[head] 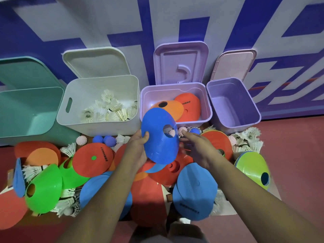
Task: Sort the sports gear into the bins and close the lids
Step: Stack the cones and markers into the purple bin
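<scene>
My left hand (139,148) grips the left edge of a blue disc cone (157,139), holding it tilted just in front of the pink bin (145,106). That bin holds orange and red cones (188,104). My right hand (198,146) hovers beside the blue cone's right edge with fingers spread and nothing in it. The white bin (78,95) holds several shuttlecocks (108,109). The teal bin (26,109) and the purple bin (231,106) hold nothing I can see. All lids stand open against the wall.
Red, blue, green and orange cones, such as a green one (43,188) and a blue one (194,192), lie heaped on the red floor. Spiky balls (104,139) and loose shuttlecocks (249,139) lie near the bins. A blue and white wall stands behind.
</scene>
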`<state>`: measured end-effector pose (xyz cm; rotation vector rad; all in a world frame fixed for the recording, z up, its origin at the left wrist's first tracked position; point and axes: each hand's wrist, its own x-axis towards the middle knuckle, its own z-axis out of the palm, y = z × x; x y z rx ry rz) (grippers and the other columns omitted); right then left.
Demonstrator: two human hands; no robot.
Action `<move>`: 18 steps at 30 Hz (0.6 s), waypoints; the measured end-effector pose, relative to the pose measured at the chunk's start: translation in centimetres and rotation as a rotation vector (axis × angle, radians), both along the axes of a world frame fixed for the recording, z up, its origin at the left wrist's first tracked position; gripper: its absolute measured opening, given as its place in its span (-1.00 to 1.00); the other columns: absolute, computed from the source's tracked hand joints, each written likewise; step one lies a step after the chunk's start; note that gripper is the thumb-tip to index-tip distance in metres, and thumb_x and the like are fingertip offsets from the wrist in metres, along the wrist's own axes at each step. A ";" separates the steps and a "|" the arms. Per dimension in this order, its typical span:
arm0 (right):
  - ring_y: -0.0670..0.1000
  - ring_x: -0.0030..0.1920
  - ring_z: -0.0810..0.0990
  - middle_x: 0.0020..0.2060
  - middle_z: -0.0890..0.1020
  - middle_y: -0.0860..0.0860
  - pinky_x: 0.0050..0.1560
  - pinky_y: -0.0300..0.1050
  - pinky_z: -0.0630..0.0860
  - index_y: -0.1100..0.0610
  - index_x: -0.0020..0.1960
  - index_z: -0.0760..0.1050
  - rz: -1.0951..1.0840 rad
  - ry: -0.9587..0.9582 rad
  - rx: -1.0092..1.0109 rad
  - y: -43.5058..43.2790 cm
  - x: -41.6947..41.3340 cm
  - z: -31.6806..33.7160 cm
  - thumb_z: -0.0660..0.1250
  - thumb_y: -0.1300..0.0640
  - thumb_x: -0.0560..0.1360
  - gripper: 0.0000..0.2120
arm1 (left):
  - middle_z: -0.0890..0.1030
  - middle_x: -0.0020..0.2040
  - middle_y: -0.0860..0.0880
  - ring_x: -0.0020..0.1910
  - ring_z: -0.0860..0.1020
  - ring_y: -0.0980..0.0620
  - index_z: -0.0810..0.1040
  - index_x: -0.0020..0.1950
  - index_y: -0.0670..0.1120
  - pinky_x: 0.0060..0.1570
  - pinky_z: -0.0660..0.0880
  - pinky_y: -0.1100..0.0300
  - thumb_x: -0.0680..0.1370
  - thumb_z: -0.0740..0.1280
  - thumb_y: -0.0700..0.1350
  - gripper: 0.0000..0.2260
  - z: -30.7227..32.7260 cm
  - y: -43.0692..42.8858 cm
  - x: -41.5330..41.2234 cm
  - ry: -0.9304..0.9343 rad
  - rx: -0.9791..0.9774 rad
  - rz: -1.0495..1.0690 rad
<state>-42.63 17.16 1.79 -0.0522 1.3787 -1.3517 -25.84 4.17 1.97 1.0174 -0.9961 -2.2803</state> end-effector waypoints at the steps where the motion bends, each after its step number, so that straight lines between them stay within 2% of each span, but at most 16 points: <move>1: 0.06 -0.16 0.54 -0.09 0.66 0.05 -0.16 -0.06 0.38 0.18 0.12 0.58 0.024 0.028 0.002 0.0 -0.2 -0.3 0.42 -0.06 0.48 -0.64 | 0.64 0.18 -0.14 0.14 0.63 -0.09 0.49 0.30 -0.20 -0.03 0.60 0.08 0.55 0.22 -0.20 -0.68 0.0 -0.1 -0.2 0.007 0.026 -0.011; 3: 0.03 -0.12 0.55 -0.08 0.68 0.01 -0.11 -0.05 0.33 0.16 0.10 0.60 0.034 0.054 0.013 -0.1 -0.4 -0.2 0.42 -0.03 0.48 -0.70 | 0.59 0.26 -0.16 0.22 0.58 -0.12 0.45 0.36 -0.21 0.04 0.59 0.05 0.57 0.21 -0.20 -0.64 -0.2 -0.3 -0.3 0.017 0.057 -0.043; 4: -0.01 -0.17 0.56 -0.14 0.69 -0.03 -0.13 -0.09 0.31 0.11 -0.01 0.63 0.039 0.057 0.014 -0.2 -0.5 -0.2 0.38 0.04 0.53 -0.84 | 0.56 0.30 -0.17 0.27 0.54 -0.14 0.42 0.39 -0.22 0.10 0.58 0.03 0.58 0.20 -0.19 -0.62 -0.4 -0.5 -0.1 0.010 0.062 -0.059; 5: -0.05 -0.25 0.53 -0.26 0.67 -0.07 -0.17 -0.12 0.29 0.07 -0.16 0.63 0.024 0.060 -0.022 -0.3 -0.7 -0.4 0.33 0.12 0.57 -0.83 | 0.54 0.32 -0.17 0.30 0.52 -0.14 0.42 0.40 -0.21 0.16 0.55 0.01 0.60 0.21 -0.17 -0.62 -0.7 -0.7 0.1 0.000 0.054 -0.071; 6: -0.04 -0.33 0.46 -0.38 0.60 -0.07 -0.22 -0.14 0.27 0.06 -0.30 0.57 -0.012 0.050 -0.050 -0.3 -0.9 -0.5 0.26 0.19 0.60 -0.69 | 0.56 0.30 -0.15 0.30 0.53 -0.13 0.46 0.37 -0.19 0.20 0.54 0.01 0.61 0.22 -0.13 -0.66 -0.6 -0.8 0.5 -0.060 -0.013 -0.075; 8: -0.01 -0.40 0.32 -0.50 0.48 -0.04 -0.30 -0.17 0.28 0.12 -0.34 0.41 -0.108 -0.014 -0.132 -0.5 -1.2 -0.4 0.17 0.28 0.63 -0.64 | 0.65 0.12 -0.04 0.17 0.58 -0.05 0.57 0.18 -0.06 0.16 0.52 0.13 0.61 0.28 -0.01 -0.79 -0.7 -1.2 1.6 -0.372 -0.342 -0.128; 9: -0.03 -0.43 0.34 -0.51 0.46 -0.03 -0.33 -0.19 0.31 0.14 -0.32 0.38 -0.146 -0.038 -0.156 -0.5 -1.3 -0.4 0.14 0.29 0.63 -0.66 | 0.63 0.04 0.04 0.10 0.58 0.03 0.55 0.11 0.01 0.13 0.50 0.18 0.58 0.33 0.05 -0.83 -0.7 -1.4 2.4 -0.554 -0.525 -0.167; 10: -0.06 -0.46 0.37 -0.52 0.47 -0.04 -0.36 -0.21 0.34 0.16 -0.30 0.36 -0.175 -0.055 -0.170 -0.6 -1.4 -0.6 0.12 0.30 0.64 -0.66 | 0.59 0.05 0.07 0.09 0.56 0.09 0.52 0.13 0.07 0.16 0.48 0.17 0.51 0.38 0.13 -0.74 -0.8 -1.4 3.4 -0.676 -0.688 -0.219; 11: -0.07 -0.48 0.39 -0.52 0.47 -0.05 -0.37 -0.20 0.35 0.16 -0.28 0.36 -0.201 -0.068 -0.178 -0.6 -1.5 -0.9 0.11 0.29 0.64 -0.68 | 0.54 0.15 0.07 0.16 0.51 0.12 0.48 0.22 0.09 0.24 0.44 0.13 0.41 0.41 0.25 -0.54 -1.3 -1.6 4.6 -0.735 -0.823 -0.317; 13: -0.03 -0.39 0.44 -0.44 0.53 -0.03 -0.30 -0.17 0.41 0.20 -0.16 0.43 -0.238 -0.084 -0.192 -0.6 -1.6 -1.7 0.13 0.27 0.64 -0.78 | 0.34 0.43 0.03 0.43 0.30 0.07 0.31 0.47 0.06 0.43 0.26 0.06 0.23 0.38 0.43 -0.10 -2.3 -1.2 6.4 -0.811 -0.987 -0.650; 14: 0.03 -0.26 0.55 -0.29 0.63 0.01 -0.18 -0.13 0.50 0.23 -0.02 0.49 -0.243 -0.095 -0.200 -0.6 -1.6 -2.1 0.14 0.26 0.64 -0.84 | 0.20 0.51 0.02 0.50 0.18 0.02 0.19 0.55 0.03 0.49 0.15 0.06 0.18 0.37 0.48 0.05 -3.0 -0.7 7.1 -0.872 -1.044 -0.814; 15: 0.09 -0.05 0.63 -0.07 0.69 0.07 0.01 -0.05 0.55 0.26 0.14 0.50 -0.248 -0.119 -0.202 -0.7 -1.5 -2.5 0.14 0.25 0.63 -0.81 | 0.10 0.55 0.00 0.53 0.09 -0.01 0.09 0.58 0.01 0.50 0.07 0.07 0.19 0.37 0.48 0.10 -3.7 -0.2 7.7 -0.937 -1.111 -0.941; 16: 0.13 0.14 0.61 0.12 0.65 0.12 0.19 0.03 0.52 0.27 0.28 0.47 -0.258 -0.137 -0.191 -0.9 -1.4 -2.9 0.14 0.25 0.63 -0.73 | 0.07 0.56 -0.02 0.54 0.07 -0.04 0.04 0.59 -0.01 0.49 0.05 0.08 0.27 0.39 0.41 0.05 -4.3 0.2 8.1 -0.978 -1.184 -0.976; 18: 0.15 0.29 0.54 0.27 0.57 0.17 0.34 0.13 0.42 0.29 0.37 0.41 -0.261 -0.167 -0.179 -1.2 -1.1 -3.3 0.14 0.25 0.64 -0.67 | 0.15 0.56 -0.07 0.52 0.17 -0.09 0.11 0.58 -0.06 0.47 0.12 0.07 0.43 0.42 0.14 -0.17 -5.0 0.4 8.7 -1.037 -1.307 -0.899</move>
